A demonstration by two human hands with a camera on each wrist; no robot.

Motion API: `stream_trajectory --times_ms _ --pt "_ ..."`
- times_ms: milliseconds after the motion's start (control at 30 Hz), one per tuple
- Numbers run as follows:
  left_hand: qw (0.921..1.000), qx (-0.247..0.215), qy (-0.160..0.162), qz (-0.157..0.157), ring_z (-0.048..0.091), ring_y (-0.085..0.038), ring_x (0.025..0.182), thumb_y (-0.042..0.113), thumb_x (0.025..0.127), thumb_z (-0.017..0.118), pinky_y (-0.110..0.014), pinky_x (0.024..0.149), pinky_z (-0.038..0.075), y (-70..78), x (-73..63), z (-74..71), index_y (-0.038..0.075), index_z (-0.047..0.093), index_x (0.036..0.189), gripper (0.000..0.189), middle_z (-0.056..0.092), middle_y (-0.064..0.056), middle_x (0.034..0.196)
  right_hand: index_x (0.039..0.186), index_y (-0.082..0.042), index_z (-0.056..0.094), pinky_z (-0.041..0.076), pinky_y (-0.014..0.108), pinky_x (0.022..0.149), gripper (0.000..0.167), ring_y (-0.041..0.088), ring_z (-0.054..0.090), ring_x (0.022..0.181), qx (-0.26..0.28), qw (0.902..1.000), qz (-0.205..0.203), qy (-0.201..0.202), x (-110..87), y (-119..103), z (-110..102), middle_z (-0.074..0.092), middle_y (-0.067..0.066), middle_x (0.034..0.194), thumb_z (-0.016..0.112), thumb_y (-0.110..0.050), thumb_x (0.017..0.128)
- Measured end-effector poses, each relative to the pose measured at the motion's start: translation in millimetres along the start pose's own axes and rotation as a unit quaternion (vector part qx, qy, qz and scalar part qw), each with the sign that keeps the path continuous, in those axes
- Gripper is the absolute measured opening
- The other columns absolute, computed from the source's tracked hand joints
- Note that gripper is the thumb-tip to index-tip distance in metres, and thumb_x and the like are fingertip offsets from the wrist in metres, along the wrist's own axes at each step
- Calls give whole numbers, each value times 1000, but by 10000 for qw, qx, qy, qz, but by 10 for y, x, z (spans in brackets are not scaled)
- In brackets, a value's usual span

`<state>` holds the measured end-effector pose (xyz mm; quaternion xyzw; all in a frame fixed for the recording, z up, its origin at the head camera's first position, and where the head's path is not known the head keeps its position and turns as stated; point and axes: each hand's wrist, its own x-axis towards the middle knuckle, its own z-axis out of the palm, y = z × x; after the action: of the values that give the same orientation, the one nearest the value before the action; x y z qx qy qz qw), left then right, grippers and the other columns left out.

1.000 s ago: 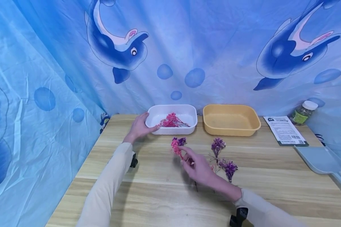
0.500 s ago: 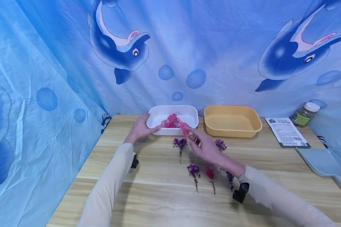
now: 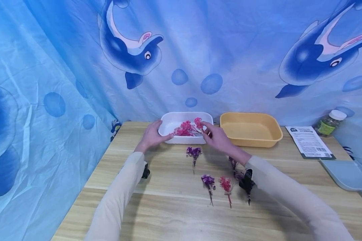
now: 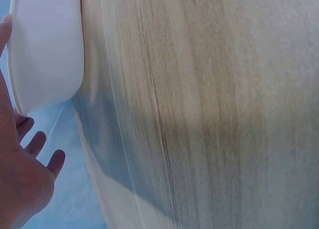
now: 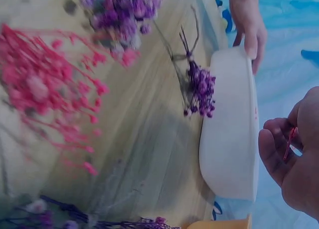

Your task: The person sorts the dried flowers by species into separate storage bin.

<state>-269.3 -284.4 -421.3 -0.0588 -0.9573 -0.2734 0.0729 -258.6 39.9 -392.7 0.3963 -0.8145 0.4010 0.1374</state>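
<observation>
My right hand [image 3: 216, 135] pinches a sprig of pink dried flowers [image 3: 198, 122] by its stem, over the right end of a white plastic basin [image 3: 187, 140]. In the right wrist view a bit of its red stem [image 5: 288, 145] shows between thumb and fingers. More pink dried flowers [image 3: 183, 129] lie inside the basin. At the basin's left end my left hand [image 3: 152, 136] holds the rim, thumb at the front and fingers round the outer side. The left wrist view shows the basin's white wall [image 4: 47, 55] beside that hand.
Purple sprigs [image 3: 194, 153] and one pink sprig [image 3: 225, 184] lie on the wooden table [image 3: 157, 214] in front. A yellow basin [image 3: 253, 142] stands right of the white one. Farther right are a printed packet [image 3: 308, 142], a lidded jar [image 3: 327, 125] and a grey-blue dustpan [image 3: 347, 174].
My right hand has carried the pink sprig from above the table forward to over the white basin. The left hand has stayed at the basin's left end.
</observation>
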Motion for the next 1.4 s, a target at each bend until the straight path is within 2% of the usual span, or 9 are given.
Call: stream_trajectory --times_ms 167,400,800,967,1167,1400 --pt "10000 -4 -14 -80 31 -40 142 54 78 80 -56 116 26 49 -13 -9 -1 37 152 101 34 -20 157 141 6 49 51 33 53 49 16 58 57 -265 9993 72 -264 129 94 28 67 9 78 59 4 92" --pt "9999 24 -50 -137 30 -38 143 55 78 79 -55 116 25 32 -13 -2 0 36 153 102 33 -19 158 144 5 47 48 31 51 51 15 54 56 -692 9949 187 -714 362 214 66 66 9 78 58 1 94" --pt "9999 12 -23 -164 29 -38 143 55 78 79 -55 116 25 40 -23 17 0 35 153 102 32 -19 158 149 1 43 45 28 50 56 15 50 56 -1241 9758 404 -1755 553 298 77 62 8 78 58 1 95" --pt "9999 -14 8 -114 30 -39 143 54 78 79 -56 116 26 55 -32 8 -1 36 152 102 33 -20 157 150 -1 42 45 27 49 57 15 48 53 -1182 9719 514 -1972 605 348 60 62 7 76 58 1 95" --pt "10000 19 62 -62 31 -39 142 53 78 79 -55 116 26 51 -31 10 -1 38 151 100 35 -19 157 148 -2 46 46 27 52 55 14 48 55 -1354 9665 429 -2139 667 411 63 67 10 92 59 1 95" --pt "9999 -29 41 -118 33 -39 141 53 78 80 -54 116 27 71 -40 -2 -1 38 151 100 36 -20 156 145 -6 53 52 31 66 53 17 55 66 -1552 9609 487 -2241 745 425 86 64 4 83 58 4 93"
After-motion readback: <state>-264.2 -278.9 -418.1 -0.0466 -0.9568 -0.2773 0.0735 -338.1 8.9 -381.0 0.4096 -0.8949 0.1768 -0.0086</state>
